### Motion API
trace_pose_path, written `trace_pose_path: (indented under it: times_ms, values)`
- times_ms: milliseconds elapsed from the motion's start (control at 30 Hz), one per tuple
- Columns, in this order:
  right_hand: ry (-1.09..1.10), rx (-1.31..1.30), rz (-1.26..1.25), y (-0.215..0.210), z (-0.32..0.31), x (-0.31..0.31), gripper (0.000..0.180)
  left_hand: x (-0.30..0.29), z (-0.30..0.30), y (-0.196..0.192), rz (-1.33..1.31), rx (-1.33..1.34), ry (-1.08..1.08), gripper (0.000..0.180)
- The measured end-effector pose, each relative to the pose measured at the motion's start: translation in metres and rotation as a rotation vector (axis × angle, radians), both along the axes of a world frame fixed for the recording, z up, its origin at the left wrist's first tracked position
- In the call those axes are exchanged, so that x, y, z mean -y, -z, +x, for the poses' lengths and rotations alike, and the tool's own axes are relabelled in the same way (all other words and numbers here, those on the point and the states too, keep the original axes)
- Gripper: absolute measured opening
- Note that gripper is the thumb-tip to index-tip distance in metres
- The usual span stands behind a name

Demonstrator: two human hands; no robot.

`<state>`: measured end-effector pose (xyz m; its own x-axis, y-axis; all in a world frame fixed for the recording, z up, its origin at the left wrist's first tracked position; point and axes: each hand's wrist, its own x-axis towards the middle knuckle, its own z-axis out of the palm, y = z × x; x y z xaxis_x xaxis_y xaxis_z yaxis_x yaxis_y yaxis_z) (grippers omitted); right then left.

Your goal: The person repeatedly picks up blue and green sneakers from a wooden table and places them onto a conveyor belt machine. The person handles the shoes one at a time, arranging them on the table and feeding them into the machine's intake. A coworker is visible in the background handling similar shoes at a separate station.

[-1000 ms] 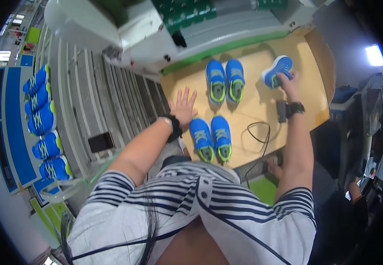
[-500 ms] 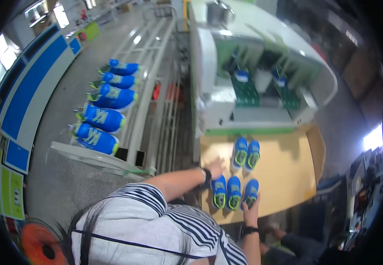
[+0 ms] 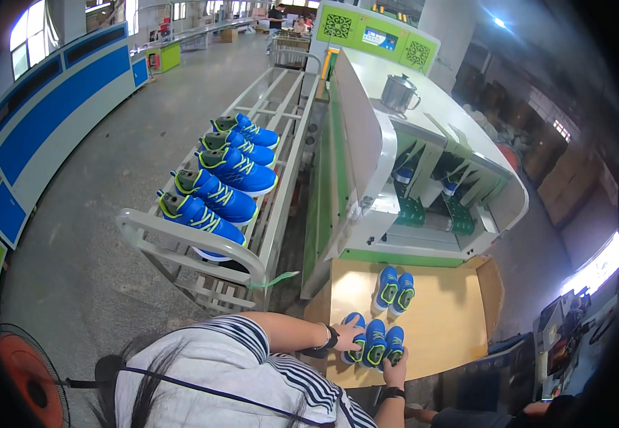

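Three blue sneakers with lime-green trim stand side by side at the near edge of a tan board. My left hand (image 3: 347,335) is on the leftmost sneaker (image 3: 354,321), its fingers curled over the side. With my right hand (image 3: 395,369) I grip the heel end of the rightmost sneaker (image 3: 395,338), fingers partly hidden. Between them is the middle sneaker (image 3: 375,335), close against its neighbours. Farther up the board sits another pair, a left sneaker (image 3: 386,279) and a right sneaker (image 3: 404,287), touched by neither hand.
Beyond the tan board (image 3: 445,314) stands a white and green machine (image 3: 409,253) with two green belts and a metal pot (image 3: 399,93) on top. A rack (image 3: 181,232) at left carries several blue sneakers (image 3: 227,196). An orange fan (image 3: 31,378) stands lower left; another person's limbs (image 3: 459,417) show lower right.
My left hand has come down from beside the leftmost sneaker onto it. The rightmost sneaker, still in my right hand, now sits closer to the middle one. The view has shifted.
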<state>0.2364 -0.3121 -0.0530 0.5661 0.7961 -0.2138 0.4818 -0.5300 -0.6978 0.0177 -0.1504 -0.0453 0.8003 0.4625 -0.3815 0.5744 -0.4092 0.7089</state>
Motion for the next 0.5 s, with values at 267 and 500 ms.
trace_pose_path:
  times_ms: [267, 500]
  values:
    - [0.041, -0.039, 0.094, 0.039, 0.004, -0.002, 0.085, -0.007, -0.003, -0.008, 0.124, -0.092, 0.177, 0.072]
    - [0.014, -0.002, 0.103, 0.052, 0.011, -0.004, 0.088, -0.010, -0.004, 0.016, 0.109, -0.029, 0.196, 0.074]
